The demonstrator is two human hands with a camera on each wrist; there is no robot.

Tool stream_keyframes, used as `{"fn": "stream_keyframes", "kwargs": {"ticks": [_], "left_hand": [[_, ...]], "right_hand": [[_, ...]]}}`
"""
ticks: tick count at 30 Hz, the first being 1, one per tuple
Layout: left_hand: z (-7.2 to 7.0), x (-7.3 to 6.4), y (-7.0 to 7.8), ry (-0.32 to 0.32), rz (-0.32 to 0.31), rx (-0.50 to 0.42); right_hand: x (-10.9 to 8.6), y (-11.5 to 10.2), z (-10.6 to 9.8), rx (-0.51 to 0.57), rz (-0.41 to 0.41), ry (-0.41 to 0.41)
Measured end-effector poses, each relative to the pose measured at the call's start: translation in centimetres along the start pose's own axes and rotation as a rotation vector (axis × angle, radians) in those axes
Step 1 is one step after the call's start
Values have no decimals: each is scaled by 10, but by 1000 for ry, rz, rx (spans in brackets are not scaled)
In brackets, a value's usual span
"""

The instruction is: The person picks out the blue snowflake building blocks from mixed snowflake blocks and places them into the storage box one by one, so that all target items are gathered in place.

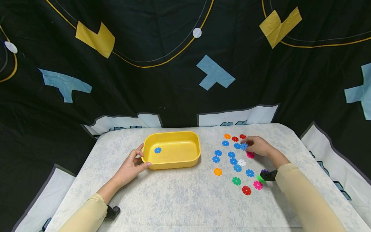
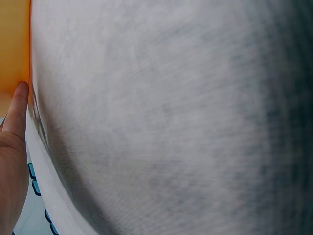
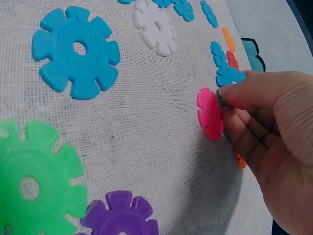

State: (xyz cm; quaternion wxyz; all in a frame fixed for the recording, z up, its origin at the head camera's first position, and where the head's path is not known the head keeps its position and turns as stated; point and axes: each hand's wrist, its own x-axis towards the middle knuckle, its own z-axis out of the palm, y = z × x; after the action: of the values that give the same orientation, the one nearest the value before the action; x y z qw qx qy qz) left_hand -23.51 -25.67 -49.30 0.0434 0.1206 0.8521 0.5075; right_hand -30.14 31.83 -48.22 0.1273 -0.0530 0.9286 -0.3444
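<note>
A yellow plastic tray [image 1: 171,165] stands on the table's left half, with one blue notched disc [image 1: 157,150] lying in it. My left hand [image 1: 131,166] holds the tray's left end, thumb at the near corner and fingers along the outer side. In the left wrist view, only a finger of it shows against the tray wall [image 2: 14,44]. At the right, my right hand [image 1: 259,146] pinches a blue notched disc [image 1: 244,147] between thumb and fingertips. Just below that hand lies a pink disc [image 3: 210,115]. Its other fingers are curled under, partly hidden.
Several loose notched discs lie about the right hand: blue [image 1: 250,173], white [image 1: 241,162], orange [image 1: 218,171], dark green [image 1: 236,181], red [image 1: 246,190], light green [image 3: 54,171] and purple [image 3: 122,215]. A black curtain [image 1: 162,93] hangs behind the table [image 1: 174,199].
</note>
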Motion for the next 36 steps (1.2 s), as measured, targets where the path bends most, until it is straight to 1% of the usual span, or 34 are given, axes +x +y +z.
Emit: {"fn": "stream_keyframes", "kwargs": {"ticks": [9,18,23,32,36], "left_hand": [[0,0,-2,2,3,-15],[0,0,-2,-2,6,3],[0,1,-2,-1,3,-4],[0,1,-1,-2,-5,-2],[0,0,-1,-2,-4,-5]], "right_hand": [[-3,0,-2,68,2,7],[-5,2,-2,94,-7,2],[-6,2,-2,107,-2,-1],[-6,4,-2,141,5,24],[-6,3,-3,163,21,38]]}}
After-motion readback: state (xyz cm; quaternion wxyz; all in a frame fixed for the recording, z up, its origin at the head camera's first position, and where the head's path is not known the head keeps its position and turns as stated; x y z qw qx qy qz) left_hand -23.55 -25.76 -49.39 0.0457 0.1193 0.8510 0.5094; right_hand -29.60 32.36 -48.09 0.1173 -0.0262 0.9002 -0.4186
